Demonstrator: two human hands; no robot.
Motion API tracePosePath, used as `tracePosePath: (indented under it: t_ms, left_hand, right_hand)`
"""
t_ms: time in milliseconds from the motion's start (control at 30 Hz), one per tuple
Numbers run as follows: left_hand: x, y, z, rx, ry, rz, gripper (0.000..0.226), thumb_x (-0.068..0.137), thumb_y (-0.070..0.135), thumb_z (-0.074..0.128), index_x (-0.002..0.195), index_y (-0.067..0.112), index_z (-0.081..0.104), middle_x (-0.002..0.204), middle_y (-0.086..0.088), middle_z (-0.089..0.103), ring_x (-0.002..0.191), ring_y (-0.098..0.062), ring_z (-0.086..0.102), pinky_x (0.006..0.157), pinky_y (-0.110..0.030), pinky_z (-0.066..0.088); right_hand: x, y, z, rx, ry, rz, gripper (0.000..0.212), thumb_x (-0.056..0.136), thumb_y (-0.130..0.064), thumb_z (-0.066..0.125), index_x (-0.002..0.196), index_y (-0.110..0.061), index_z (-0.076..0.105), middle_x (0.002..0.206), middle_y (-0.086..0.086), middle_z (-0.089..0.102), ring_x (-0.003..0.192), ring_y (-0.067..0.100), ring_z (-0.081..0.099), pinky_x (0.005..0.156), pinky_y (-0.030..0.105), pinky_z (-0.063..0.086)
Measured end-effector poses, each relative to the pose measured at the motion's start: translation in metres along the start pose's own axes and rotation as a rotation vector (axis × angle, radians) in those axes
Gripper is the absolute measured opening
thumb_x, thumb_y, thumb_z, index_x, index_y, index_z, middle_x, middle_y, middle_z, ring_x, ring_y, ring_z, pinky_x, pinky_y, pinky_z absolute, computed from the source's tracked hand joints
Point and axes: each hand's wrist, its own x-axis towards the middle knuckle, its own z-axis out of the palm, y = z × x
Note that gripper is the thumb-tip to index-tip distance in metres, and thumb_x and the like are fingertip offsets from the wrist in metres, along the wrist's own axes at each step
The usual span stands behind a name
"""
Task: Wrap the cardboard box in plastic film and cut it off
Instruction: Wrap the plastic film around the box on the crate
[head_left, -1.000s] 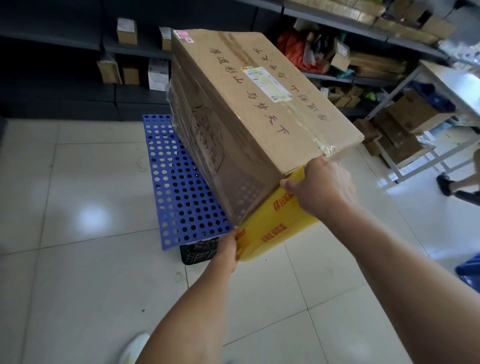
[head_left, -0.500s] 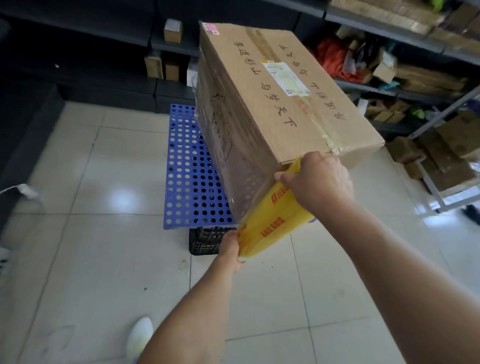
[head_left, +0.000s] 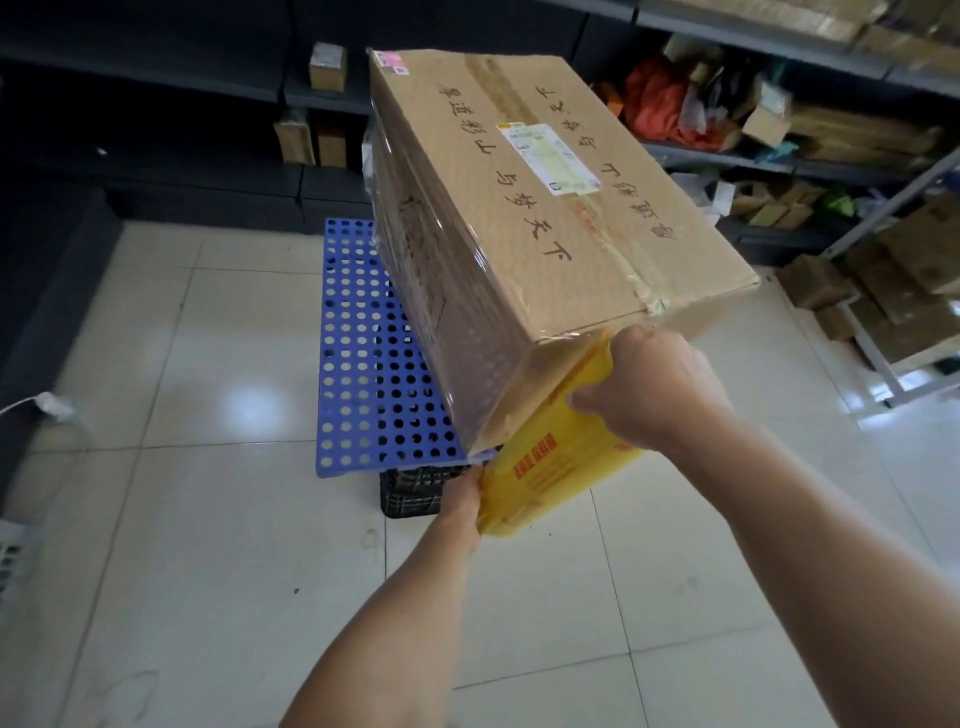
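Observation:
A large cardboard box (head_left: 524, 208) with black handwriting and a white label stands on a blue perforated board (head_left: 363, 364). Clear plastic film covers its left side and wraps over the near left edge. A yellow roll of film (head_left: 550, 467) with red print lies tilted against the box's near lower corner. My right hand (head_left: 654, 384) grips the roll's upper end, fingers curled round it. My left hand (head_left: 462, 499) holds the roll's lower end; its fingers are hidden behind the roll.
The blue board rests on a black crate (head_left: 415, 488) on a pale tiled floor. Dark shelves (head_left: 208, 78) with small boxes run along the back. More cartons (head_left: 893, 280) and a metal rack leg stand at the right.
The view has shifted left and closer round the box. Both hands have carried the roll along the near corner, and film now reaches over the box's near edge.

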Motion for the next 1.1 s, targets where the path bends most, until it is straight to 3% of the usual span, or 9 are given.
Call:
tracePosePath:
  t_ms: [133, 300, 400, 533, 667, 800, 900, 1000, 1100]
  left_hand:
    - [0.005, -0.01, 0.002, -0.09, -0.025, 0.013, 0.032, 0.101, 0.027, 0.038, 0.107, 0.009, 0.063, 0.093, -0.01, 0.067, 0.087, -0.025, 0.064, 0.074, -0.035, 0.053]
    - [0.005, -0.024, 0.012, -0.09, 0.008, -0.019, 0.028, 0.096, 0.027, 0.051, 0.12, 0.015, 0.058, 0.112, -0.012, 0.066, 0.098, -0.028, 0.063, 0.076, -0.037, 0.054]
    - [0.007, -0.03, 0.022, -0.079, 0.047, -0.04, 0.03, 0.095, 0.031, 0.053, 0.12, 0.016, 0.057, 0.107, -0.008, 0.066, 0.092, -0.025, 0.062, 0.066, -0.033, 0.052]
    - [0.016, -0.042, 0.034, -0.139, 0.098, 0.013, 0.032, 0.095, 0.036, 0.052, 0.118, 0.014, 0.056, 0.101, -0.007, 0.064, 0.087, -0.023, 0.06, 0.066, -0.031, 0.05]
    - [0.017, -0.049, 0.051, -0.149, 0.176, 0.109, 0.051, 0.091, 0.045, 0.054, 0.124, 0.006, 0.056, 0.115, -0.012, 0.064, 0.1, -0.028, 0.062, 0.089, -0.042, 0.053]
    - [-0.002, -0.06, 0.063, -0.257, 0.122, 0.11, 0.034, 0.1, 0.036, 0.039, 0.092, 0.014, 0.063, 0.088, -0.01, 0.065, 0.079, -0.026, 0.061, 0.066, -0.036, 0.051]
    - [-0.008, -0.069, 0.065, -0.3, 0.161, 0.124, 0.035, 0.089, 0.045, 0.053, 0.108, 0.017, 0.06, 0.107, -0.013, 0.065, 0.093, -0.031, 0.062, 0.064, -0.037, 0.056]
    - [0.022, -0.083, 0.058, -0.313, 0.224, 0.109, 0.08, 0.058, 0.049, 0.068, 0.128, 0.014, 0.051, 0.115, -0.013, 0.063, 0.1, -0.034, 0.061, 0.082, -0.045, 0.056]
    - [-0.001, -0.078, 0.066, -0.31, 0.212, 0.112, 0.079, 0.064, 0.048, 0.072, 0.13, 0.011, 0.05, 0.118, -0.015, 0.062, 0.103, -0.033, 0.061, 0.093, -0.049, 0.05]
  right_hand:
    - [0.003, 0.008, -0.002, 0.033, 0.019, 0.05, 0.038, 0.083, -0.032, 0.066, 0.064, -0.016, 0.037, 0.07, 0.001, 0.045, 0.081, 0.029, 0.059, 0.063, 0.034, 0.05]
    - [0.011, 0.012, -0.003, 0.037, 0.036, 0.036, 0.031, 0.086, -0.038, 0.063, 0.082, -0.013, 0.045, 0.092, 0.01, 0.062, 0.087, 0.031, 0.063, 0.07, 0.038, 0.055]
    - [0.014, 0.019, -0.003, 0.06, 0.014, -0.05, 0.04, 0.083, -0.044, 0.067, 0.074, -0.013, 0.043, 0.08, 0.006, 0.056, 0.081, 0.029, 0.061, 0.064, 0.036, 0.05]
    - [0.016, 0.04, -0.001, -0.037, 0.014, -0.179, 0.019, 0.076, -0.019, 0.067, 0.076, -0.012, 0.049, 0.067, 0.001, 0.047, 0.072, 0.027, 0.055, 0.05, 0.027, 0.038]
    - [0.014, 0.056, -0.001, -0.066, 0.102, -0.265, 0.023, 0.085, -0.024, 0.063, 0.081, -0.011, 0.045, 0.068, 0.001, 0.045, 0.073, 0.028, 0.053, 0.058, 0.03, 0.038]
    - [0.012, 0.069, 0.0, -0.11, 0.151, -0.331, 0.027, 0.091, -0.035, 0.058, 0.092, -0.009, 0.049, 0.091, 0.012, 0.056, 0.085, 0.03, 0.054, 0.065, 0.032, 0.039]
    - [0.011, 0.078, 0.005, -0.155, 0.17, -0.358, 0.044, 0.093, -0.044, 0.053, 0.11, -0.004, 0.052, 0.107, 0.015, 0.059, 0.101, 0.035, 0.056, 0.069, 0.035, 0.038]
    - [0.012, 0.082, 0.006, -0.129, 0.144, -0.37, 0.051, 0.09, -0.052, 0.052, 0.109, -0.005, 0.052, 0.093, 0.013, 0.056, 0.096, 0.034, 0.055, 0.067, 0.034, 0.038]
    - [0.015, 0.088, 0.004, -0.061, 0.071, -0.393, 0.038, 0.084, -0.044, 0.063, 0.088, -0.01, 0.045, 0.074, 0.006, 0.046, 0.087, 0.032, 0.056, 0.063, 0.033, 0.038]
